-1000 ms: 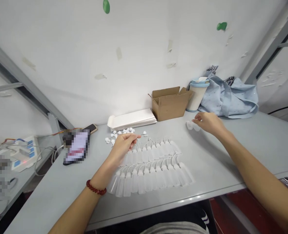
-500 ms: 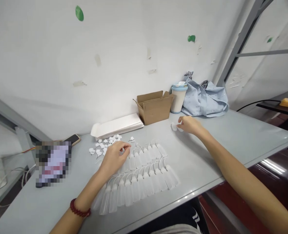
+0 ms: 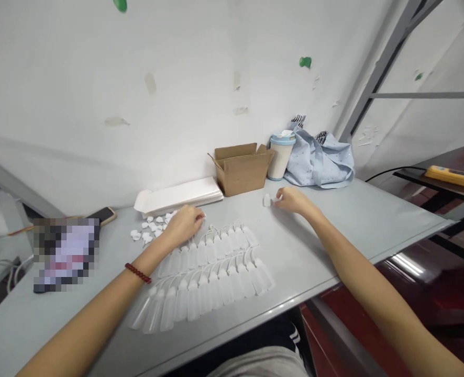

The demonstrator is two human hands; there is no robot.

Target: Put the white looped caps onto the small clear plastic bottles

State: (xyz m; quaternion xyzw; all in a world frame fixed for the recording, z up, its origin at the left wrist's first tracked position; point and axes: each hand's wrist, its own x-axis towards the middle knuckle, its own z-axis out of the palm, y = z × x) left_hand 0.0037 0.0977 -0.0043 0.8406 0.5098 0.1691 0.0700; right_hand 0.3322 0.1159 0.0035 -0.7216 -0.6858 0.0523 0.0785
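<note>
My left hand [image 3: 185, 224] is closed in a pinch over the right side of a pile of small white caps [image 3: 147, 230], with a small white cap at its fingertips. Below it, translucent tubes with thin curved tails [image 3: 212, 288] lie side by side in two rows on the grey table [image 3: 302, 267]. My right hand [image 3: 291, 201] is off to the right, its fingers curled together beside a small clear piece [image 3: 267, 200] on the table. Whatever those fingers may pinch is too small to make out.
Along the wall stand a stack of white sheets [image 3: 180, 196], an open cardboard box [image 3: 242, 173], a lidded cup [image 3: 280, 157] and a light blue cloth bag [image 3: 320, 162]. A phone [image 3: 104, 215] and a blurred item [image 3: 69, 254] lie at the left.
My left hand has moved up from the upper row of tubes to the white caps. My right hand stays near the small clear piece. The whole view has shifted slightly.
</note>
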